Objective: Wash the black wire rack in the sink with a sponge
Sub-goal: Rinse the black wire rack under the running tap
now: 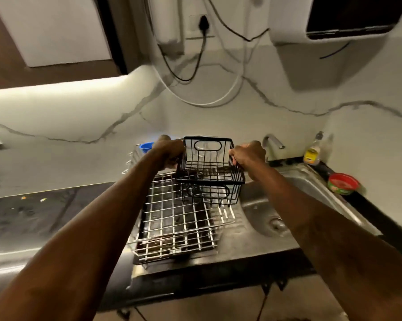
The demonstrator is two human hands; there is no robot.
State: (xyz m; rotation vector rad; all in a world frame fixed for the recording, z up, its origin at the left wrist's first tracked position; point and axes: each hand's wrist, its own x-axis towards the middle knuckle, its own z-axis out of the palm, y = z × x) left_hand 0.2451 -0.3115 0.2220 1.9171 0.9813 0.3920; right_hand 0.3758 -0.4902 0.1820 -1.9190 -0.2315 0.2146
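The black wire rack (209,167) is a basket with oval handle cut-outs, held in the air above the left edge of the steel sink (295,181). My left hand (169,150) grips its left rim and my right hand (247,152) grips its right rim. It hangs partly over a silver dish-drying rack (172,218). No sponge is visible.
A tap (273,141) stands behind the sink. A soap bottle (313,150) and a red-and-green tub (342,183) sit on the right ledge. A blue cup (146,147) is behind the drying rack. Dark countertop (33,212) stretches left. Cables hang on the marble wall.
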